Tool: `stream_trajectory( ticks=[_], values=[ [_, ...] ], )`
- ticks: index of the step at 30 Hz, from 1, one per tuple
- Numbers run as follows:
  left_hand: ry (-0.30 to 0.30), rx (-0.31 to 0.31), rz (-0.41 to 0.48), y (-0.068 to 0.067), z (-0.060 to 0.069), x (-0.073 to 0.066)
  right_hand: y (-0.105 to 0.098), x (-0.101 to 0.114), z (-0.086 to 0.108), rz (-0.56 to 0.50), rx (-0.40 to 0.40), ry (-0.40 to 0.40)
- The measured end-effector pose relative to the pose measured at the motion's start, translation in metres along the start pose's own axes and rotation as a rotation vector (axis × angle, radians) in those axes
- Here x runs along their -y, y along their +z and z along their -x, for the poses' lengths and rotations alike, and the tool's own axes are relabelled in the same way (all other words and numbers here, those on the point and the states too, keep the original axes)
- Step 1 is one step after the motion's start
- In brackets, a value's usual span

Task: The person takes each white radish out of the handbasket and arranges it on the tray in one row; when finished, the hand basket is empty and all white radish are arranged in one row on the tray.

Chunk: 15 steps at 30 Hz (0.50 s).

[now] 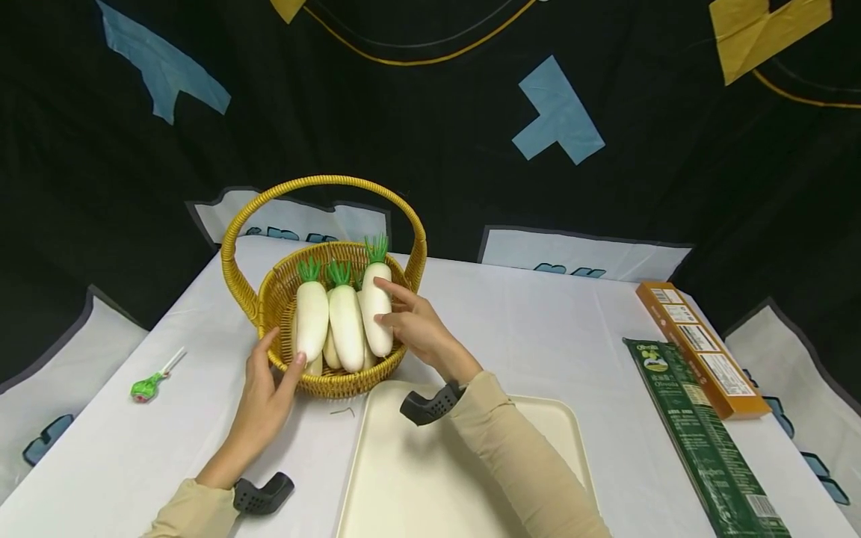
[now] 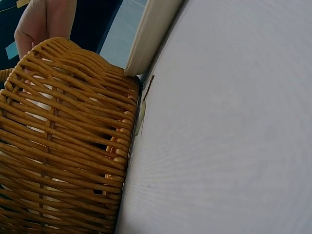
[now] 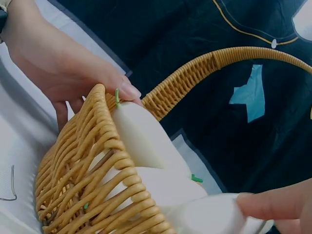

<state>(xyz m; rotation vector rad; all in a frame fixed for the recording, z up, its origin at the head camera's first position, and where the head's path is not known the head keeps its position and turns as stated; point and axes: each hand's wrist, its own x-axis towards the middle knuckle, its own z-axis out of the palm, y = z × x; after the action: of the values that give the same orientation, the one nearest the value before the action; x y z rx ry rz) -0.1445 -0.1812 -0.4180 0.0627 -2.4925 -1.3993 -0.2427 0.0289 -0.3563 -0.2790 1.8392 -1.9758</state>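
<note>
A yellow woven basket (image 1: 343, 385) with a tall hoop handle stands on the white table, holding several white radishes with green tops. At its right side my right hand (image 1: 425, 329) pinches the rightmost radish (image 1: 377, 299) between thumb and fingers; that radish leans on the others. My left hand (image 1: 264, 407) holds the basket's front-left rim, its thumb close to the left radish (image 1: 312, 317). In the right wrist view, the left hand (image 3: 68, 63) has its thumb over the rim and its fingers outside, partly hidden by the weave (image 3: 92, 161).
A cream tray (image 1: 464, 478) lies in front of the basket, under my right forearm. At left lies a green-wrapped lollipop (image 1: 146, 388). A long green packet (image 1: 706, 441) and an orange box (image 1: 702, 351) lie at right. A thin bent wire (image 1: 343, 411) is near the basket.
</note>
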Motion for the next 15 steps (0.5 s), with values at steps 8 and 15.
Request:
stream_trajectory(
  ticks=[8,15],
  values=[
    [-0.004,0.008,-0.003,0.0,0.001,-0.001,-0.005,0.002,0.004,-0.137,0.07,-0.084],
    [0.011,0.003,0.011,0.002,0.0,0.002,-0.007,0.011,0.028,-0.116,0.106,-0.118]
  ],
)
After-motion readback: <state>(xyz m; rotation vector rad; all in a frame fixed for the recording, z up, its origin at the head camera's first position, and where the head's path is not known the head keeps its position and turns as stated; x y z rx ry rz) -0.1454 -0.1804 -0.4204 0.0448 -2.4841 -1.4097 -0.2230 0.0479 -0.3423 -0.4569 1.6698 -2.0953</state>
